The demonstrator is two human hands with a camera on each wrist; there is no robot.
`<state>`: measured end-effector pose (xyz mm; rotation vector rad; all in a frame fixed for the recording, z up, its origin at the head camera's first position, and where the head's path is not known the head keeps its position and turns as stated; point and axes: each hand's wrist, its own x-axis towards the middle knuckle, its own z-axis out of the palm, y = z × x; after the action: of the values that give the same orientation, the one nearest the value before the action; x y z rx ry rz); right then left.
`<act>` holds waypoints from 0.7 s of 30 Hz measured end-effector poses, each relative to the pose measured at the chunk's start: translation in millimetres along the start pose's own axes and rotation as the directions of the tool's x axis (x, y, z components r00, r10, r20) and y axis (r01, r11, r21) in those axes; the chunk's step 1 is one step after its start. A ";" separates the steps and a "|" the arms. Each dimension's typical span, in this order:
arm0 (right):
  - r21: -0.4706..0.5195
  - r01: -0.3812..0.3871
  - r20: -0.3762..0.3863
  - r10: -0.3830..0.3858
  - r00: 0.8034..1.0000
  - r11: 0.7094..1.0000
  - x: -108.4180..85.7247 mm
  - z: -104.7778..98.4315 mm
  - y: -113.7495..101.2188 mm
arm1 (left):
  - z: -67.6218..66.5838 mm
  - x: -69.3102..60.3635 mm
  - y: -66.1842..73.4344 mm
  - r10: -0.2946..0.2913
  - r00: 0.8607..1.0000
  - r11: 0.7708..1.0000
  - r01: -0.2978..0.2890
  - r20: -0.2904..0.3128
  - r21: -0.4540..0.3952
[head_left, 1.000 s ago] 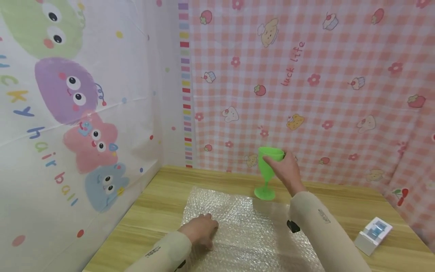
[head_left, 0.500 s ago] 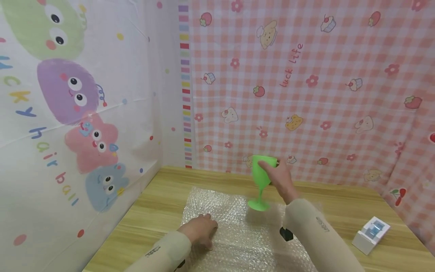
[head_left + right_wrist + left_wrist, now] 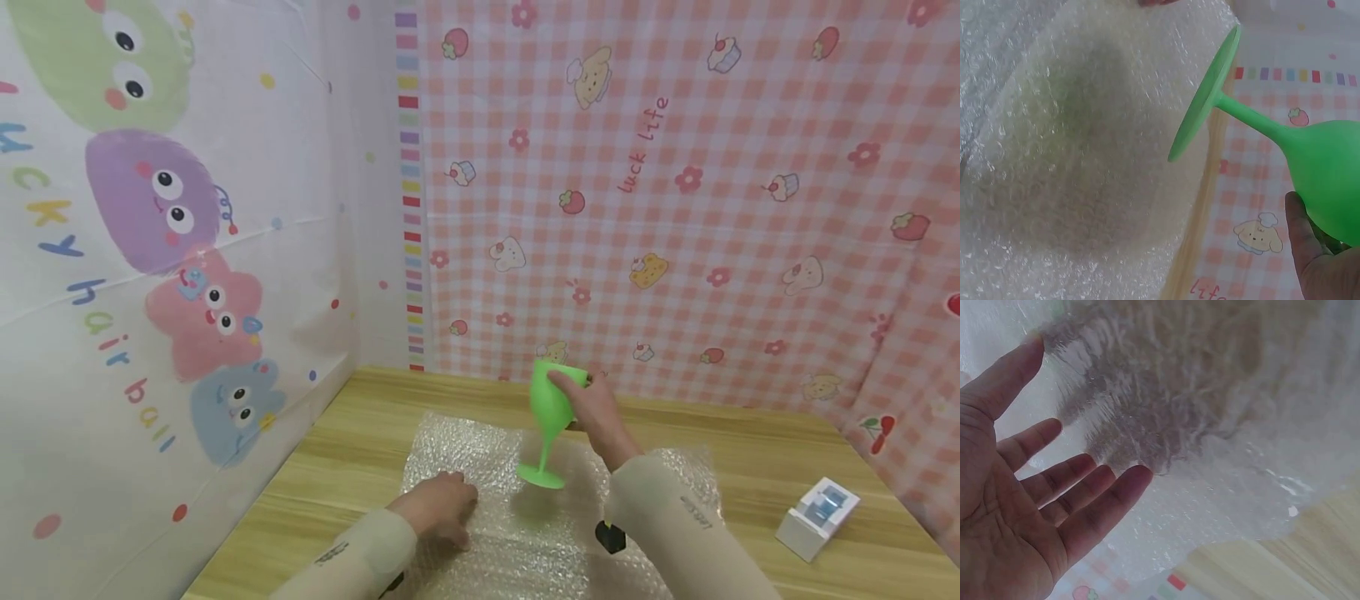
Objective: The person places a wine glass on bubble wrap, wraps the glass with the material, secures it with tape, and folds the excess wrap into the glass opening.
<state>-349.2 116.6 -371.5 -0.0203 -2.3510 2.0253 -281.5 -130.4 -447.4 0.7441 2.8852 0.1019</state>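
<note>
A green goblet [image 3: 551, 404] with a thin stem and round foot hangs slightly tilted above a sheet of bubble wrap [image 3: 495, 458]. My right hand [image 3: 600, 417] grips it by the bowl, near the rim. In the right wrist view the goblet [image 3: 1329, 169] shows its stem and foot apart from the sheet, and the thumb lies against the bowl. My left hand [image 3: 437, 507] rests on the left part of the bubble wrap. In the left wrist view that hand [image 3: 1035, 506] has its fingers spread and fairly straight, fingertips at the sheet.
A small white box [image 3: 817, 517] with a blue-tinted front lies at the right of the wooden table [image 3: 330, 467]. A pink checked cloth [image 3: 675, 217] covers the back wall, and a white cartoon sheet [image 3: 247, 167] hangs on the left.
My right hand has carried the goblet left and nearer to me, from the sheet's back edge to over the bubble wrap. My left hand has hardly moved.
</note>
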 end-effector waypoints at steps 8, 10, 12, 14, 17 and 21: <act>0.010 -0.035 0.015 0.035 0.999 0.999 -7.1 13.9 7.7 | 5.1 -4.6 -4.8 0.063 0.994 0.998 -0.060 -0.092 0.031; 0.023 -0.038 0.027 0.037 0.999 0.999 -9.0 18.5 9.7 | 5.8 -6.6 -5.6 0.076 0.992 0.996 -0.072 -0.099 0.044; 0.034 -0.041 0.032 0.040 0.999 0.999 -11.1 23.1 11.7 | 5.6 -8.6 -6.1 0.092 0.990 0.995 -0.088 -0.106 0.043; 0.036 -0.043 0.038 0.042 0.998 0.998 -13.6 27.6 13.5 | 4.6 -10.4 -6.4 0.107 0.988 0.994 -0.103 -0.112 0.040; 0.039 -0.049 0.045 0.047 0.998 0.998 -17.4 33.7 16.5 | 2.4 -12.4 -7.1 0.111 0.987 0.994 -0.108 -0.112 0.029; 0.041 -0.067 0.065 0.064 0.996 0.997 -23.0 41.2 21.5 | -0.2 -15.0 -11.5 0.088 0.989 0.996 -0.090 -0.117 -0.008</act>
<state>-328.1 78.3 -399.3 -0.0326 -2.3736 2.1366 -274.1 -147.7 -446.3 0.8930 2.9571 0.1815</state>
